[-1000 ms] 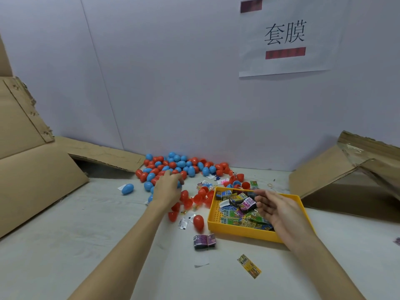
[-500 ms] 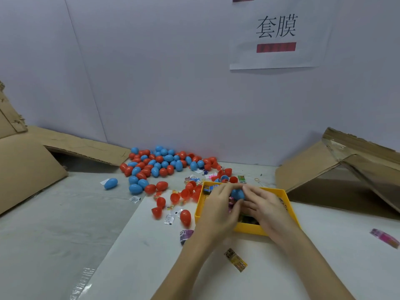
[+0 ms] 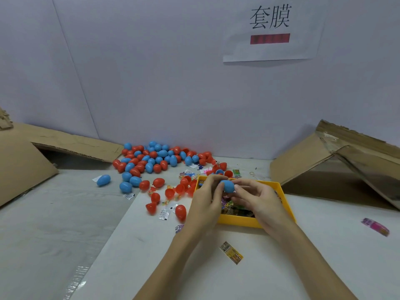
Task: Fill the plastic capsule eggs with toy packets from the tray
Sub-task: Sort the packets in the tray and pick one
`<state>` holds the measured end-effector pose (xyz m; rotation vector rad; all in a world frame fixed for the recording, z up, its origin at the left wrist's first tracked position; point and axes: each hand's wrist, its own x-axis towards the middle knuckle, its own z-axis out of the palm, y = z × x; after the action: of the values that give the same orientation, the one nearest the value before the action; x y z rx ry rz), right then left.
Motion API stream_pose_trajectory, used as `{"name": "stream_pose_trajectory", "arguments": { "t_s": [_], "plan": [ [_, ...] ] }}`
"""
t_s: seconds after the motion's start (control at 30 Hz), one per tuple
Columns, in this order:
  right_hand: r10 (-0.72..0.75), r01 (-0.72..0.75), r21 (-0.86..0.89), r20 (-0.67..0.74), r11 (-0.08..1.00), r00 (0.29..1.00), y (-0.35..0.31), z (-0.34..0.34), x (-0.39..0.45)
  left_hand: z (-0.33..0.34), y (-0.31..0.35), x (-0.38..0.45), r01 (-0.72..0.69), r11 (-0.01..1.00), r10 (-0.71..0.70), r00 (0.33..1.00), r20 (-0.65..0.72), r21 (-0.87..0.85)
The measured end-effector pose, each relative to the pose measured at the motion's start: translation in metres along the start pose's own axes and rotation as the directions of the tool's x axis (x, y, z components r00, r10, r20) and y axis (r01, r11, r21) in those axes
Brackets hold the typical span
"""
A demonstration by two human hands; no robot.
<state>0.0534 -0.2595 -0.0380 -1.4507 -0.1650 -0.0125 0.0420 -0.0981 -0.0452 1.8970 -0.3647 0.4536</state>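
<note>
A blue egg (image 3: 228,186) sits pinched between both hands over the yellow tray (image 3: 285,204): the left hand (image 3: 205,201) grips its left side, the right hand (image 3: 255,198) its right. Packets (image 3: 232,207) lie in the tray below. Farther left on the desk (image 3: 324,245), a pile of eggs (image 3: 155,158) lies against the wall.

Smooth, faintly glossy plastic eggs (image 3: 161,158) and tray (image 3: 286,207); rough, matt cardboard (image 3: 303,167) (torn edges); paper sign (image 3: 270,29).
</note>
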Motion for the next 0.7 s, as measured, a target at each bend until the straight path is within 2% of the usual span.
{"name": "stream_pose_trajectory", "arguments": {
  "t_s": [0.23, 0.33, 0.4, 0.5, 0.7],
  "plan": [
    [-0.030, 0.032, -0.055, 0.030, 0.998, 0.999, -0.0015, -0.0005, -0.0026, -0.0034, -0.0005, 0.0017, 0.023, 1.000, -0.023, 1.000, -0.011, -0.015],
    [-0.021, 0.021, -0.031, -0.013, 0.999, 1.000, 0.0004, 0.0012, -0.0017, -0.0030, 0.0010, 0.0025, 0.032, 0.999, -0.033, 0.999, -0.019, -0.043],
    [-0.010, 0.010, 0.003, -0.047, 1.000, 0.999, 0.0015, 0.0024, -0.0004, -0.0038, 0.0025, 0.0028, 0.026, 0.996, -0.024, 0.999, 0.024, -0.091],
    [0.015, -0.013, 0.027, -0.052, 1.000, 0.999, 0.0006, 0.0041, -0.0001, -0.0039, 0.0052, 0.0013, -0.020, 0.997, 0.026, 0.996, 0.080, -0.074],
    [0.018, -0.021, -0.074, -0.043, 0.997, 0.999, -0.0009, 0.0076, 0.0001, -0.0055, 0.0035, 0.0026, -0.033, 0.998, 0.034, 0.999, 0.004, -0.059]
  ]
}}
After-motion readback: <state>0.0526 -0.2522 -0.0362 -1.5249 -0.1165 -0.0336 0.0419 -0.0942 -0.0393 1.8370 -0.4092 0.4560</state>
